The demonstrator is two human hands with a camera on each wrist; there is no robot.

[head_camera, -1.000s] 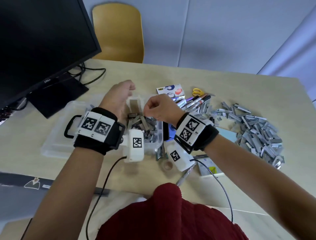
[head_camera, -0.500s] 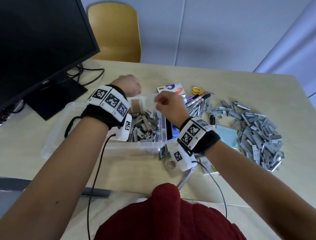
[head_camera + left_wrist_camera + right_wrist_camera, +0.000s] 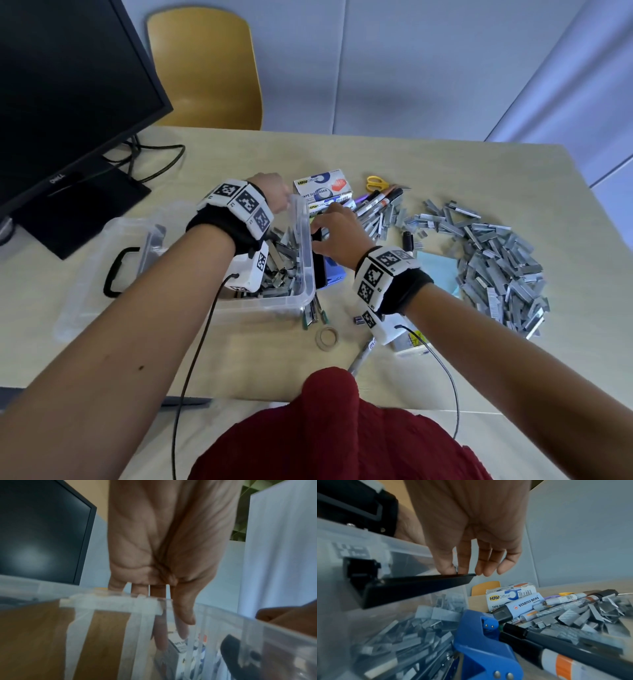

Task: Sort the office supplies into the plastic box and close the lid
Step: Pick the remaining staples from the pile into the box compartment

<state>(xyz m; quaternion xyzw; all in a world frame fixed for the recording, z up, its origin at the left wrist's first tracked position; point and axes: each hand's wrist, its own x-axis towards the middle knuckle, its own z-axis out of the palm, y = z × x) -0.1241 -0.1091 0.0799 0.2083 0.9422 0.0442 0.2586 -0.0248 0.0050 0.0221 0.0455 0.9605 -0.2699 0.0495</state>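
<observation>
Black Dell monitor (image 3: 65,85) standing at far left of pale wooden table (image 3: 445,164), screen dark; flat black base (image 3: 82,209) just in front of it. Dark cables (image 3: 154,161) looped on tabletop right of monitor base. Mustard-yellow chair (image 3: 205,68) behind table, right of monitor, pushed close to far edge. Pale grey-blue wall panels (image 3: 411,61) beyond chair. Red garment (image 3: 342,431) at near edge, opposite side from monitor
</observation>
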